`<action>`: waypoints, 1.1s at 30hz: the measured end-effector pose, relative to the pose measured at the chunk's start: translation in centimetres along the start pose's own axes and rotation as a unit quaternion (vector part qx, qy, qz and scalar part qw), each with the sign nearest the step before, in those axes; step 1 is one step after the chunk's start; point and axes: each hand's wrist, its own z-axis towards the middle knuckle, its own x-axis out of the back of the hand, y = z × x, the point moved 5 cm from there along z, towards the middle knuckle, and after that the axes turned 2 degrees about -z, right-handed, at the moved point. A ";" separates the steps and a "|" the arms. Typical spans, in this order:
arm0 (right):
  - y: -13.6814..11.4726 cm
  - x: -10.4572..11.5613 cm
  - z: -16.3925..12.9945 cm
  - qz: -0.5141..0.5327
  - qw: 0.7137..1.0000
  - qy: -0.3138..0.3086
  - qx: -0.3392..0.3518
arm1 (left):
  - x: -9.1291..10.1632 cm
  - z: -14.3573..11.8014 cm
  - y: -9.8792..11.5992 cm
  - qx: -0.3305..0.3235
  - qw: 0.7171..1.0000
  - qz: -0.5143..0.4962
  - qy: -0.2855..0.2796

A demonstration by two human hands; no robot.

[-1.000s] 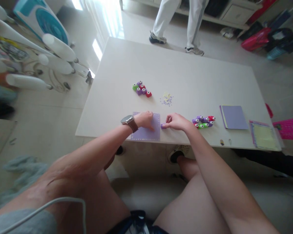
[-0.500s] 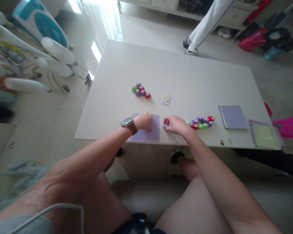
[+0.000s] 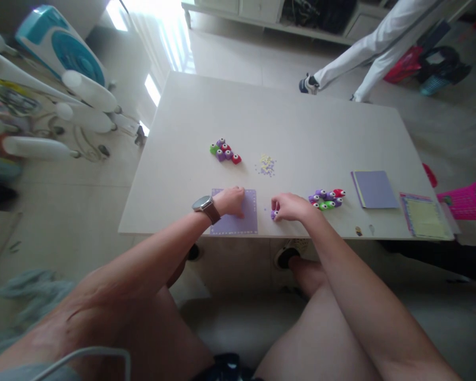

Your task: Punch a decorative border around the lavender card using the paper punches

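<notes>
In the head view, the person's left hand [image 3: 230, 201], with a watch [image 3: 204, 205] on its wrist, lies curled, knuckles up, on a purple sheet [image 3: 238, 222] at the near edge of the white table [image 3: 301, 127], pressing it down. Just right of the sheet, the right hand [image 3: 291, 206] has its fingers pinched together on a small purple punch [image 3: 274, 215] that rests on the tabletop. A cluster of purple, green and red punches [image 3: 327, 198] sits close to the right of that hand; another cluster [image 3: 224, 151] lies farther back on the left. Between them is a scatter of paper bits [image 3: 266, 164]. A purple pad [image 3: 375, 189] lies farther right. Beyond the table, another person's legs [image 3: 365, 45] stride across the floor
</notes>
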 end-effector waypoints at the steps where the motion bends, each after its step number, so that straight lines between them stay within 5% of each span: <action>1: -0.1 0.0 0.0 0.016 1.000 0.002 0.008 | 0.0 0.0 0.0 0.002 1.000 0.000 0.001; 8: -1.0 0.4 0.3 0.146 0.987 -0.001 0.069 | -0.4 0.4 -0.3 -0.002 1.000 0.004 0.008; 16: -1.2 -0.4 0.8 0.168 0.982 -0.033 0.076 | -0.4 0.3 -0.3 0.001 1.000 0.000 0.007; 18: -1.2 0.0 0.9 0.173 0.983 0.000 0.062 | -0.3 0.1 -0.2 0.000 1.000 -0.001 0.006; 22: -0.7 2.1 0.5 0.141 0.975 0.170 0.035 | -0.1 0.0 -0.1 -0.009 1.000 -0.006 0.002; 24: -0.5 2.5 0.4 0.127 0.972 0.195 0.029 | -0.1 0.0 -0.1 -0.009 1.000 -0.008 0.005; 33: -1.6 0.2 0.2 0.058 0.995 0.005 0.079 | -0.3 0.1 -0.1 -0.006 1.000 -0.003 0.010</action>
